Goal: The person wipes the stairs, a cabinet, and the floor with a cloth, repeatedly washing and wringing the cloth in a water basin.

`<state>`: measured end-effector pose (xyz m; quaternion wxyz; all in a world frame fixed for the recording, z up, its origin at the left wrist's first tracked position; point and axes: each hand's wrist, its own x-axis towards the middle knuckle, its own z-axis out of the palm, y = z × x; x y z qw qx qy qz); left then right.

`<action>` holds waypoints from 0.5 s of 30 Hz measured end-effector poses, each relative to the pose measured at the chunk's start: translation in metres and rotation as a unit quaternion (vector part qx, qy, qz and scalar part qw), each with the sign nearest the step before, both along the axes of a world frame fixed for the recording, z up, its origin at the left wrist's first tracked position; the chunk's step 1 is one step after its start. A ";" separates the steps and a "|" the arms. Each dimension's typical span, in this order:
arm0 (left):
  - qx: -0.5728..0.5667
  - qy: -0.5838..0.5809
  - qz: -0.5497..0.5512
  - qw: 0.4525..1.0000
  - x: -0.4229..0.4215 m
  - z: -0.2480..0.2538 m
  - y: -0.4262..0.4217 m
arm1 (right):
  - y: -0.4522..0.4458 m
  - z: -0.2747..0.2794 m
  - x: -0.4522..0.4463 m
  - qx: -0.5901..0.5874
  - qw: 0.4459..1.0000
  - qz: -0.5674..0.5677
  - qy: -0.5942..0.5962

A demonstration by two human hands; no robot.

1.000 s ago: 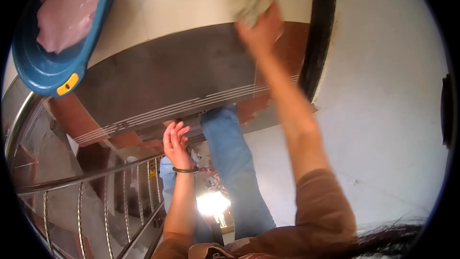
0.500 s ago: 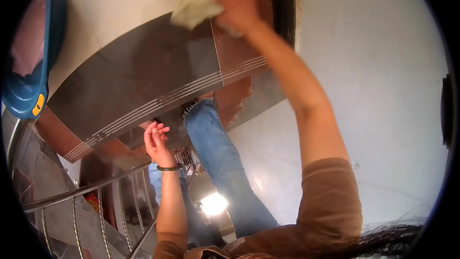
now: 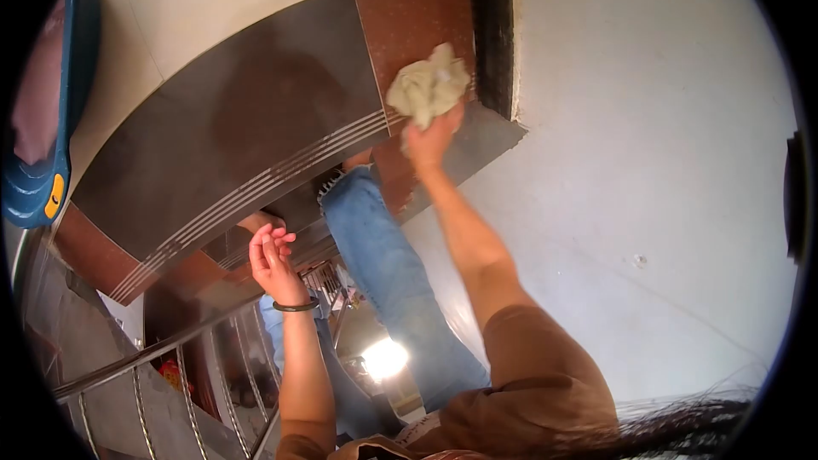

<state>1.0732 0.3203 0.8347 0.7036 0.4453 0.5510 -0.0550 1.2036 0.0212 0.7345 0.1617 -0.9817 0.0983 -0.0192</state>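
Note:
My right hand (image 3: 433,138) grips a crumpled pale yellow-green cloth (image 3: 426,87). The cloth lies against the right end of a stair step (image 3: 273,111), over its red-brown tile and close to the light grooved lines along the edge. My left hand (image 3: 274,266) is raised over the lower steps, its fingers loosely bent and apart with nothing in them. A dark bangle (image 3: 296,305) circles that wrist.
A blue basin (image 3: 78,77) with pinkish contents stands at the upper left. Below it curves a metal stair railing (image 3: 162,347) with twisted bars. A white wall (image 3: 648,162) borders the steps on the right. My jeans-clad legs (image 3: 383,264) are over the lower steps.
My right hand has drawn the cloth from the back of the step toward me and slightly right, near the front edge. My left hand has barely shifted.

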 end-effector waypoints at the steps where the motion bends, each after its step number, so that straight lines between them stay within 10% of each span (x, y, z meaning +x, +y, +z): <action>1: 0.002 0.010 -0.004 1.000 0.001 0.003 0.001 | 0.036 0.003 -0.012 0.010 1.000 -0.022 0.012; 7: 0.229 0.105 0.043 0.967 0.005 0.011 0.025 | 0.273 -0.012 -0.095 0.319 0.926 0.169 0.110; 11: 0.288 0.166 0.062 0.941 -0.003 0.001 0.050 | 0.368 -0.014 -0.105 0.218 0.847 0.484 0.007; 15: 0.300 0.162 0.070 0.938 -0.022 -0.001 0.054 | 0.345 0.016 -0.048 0.332 0.867 0.370 0.031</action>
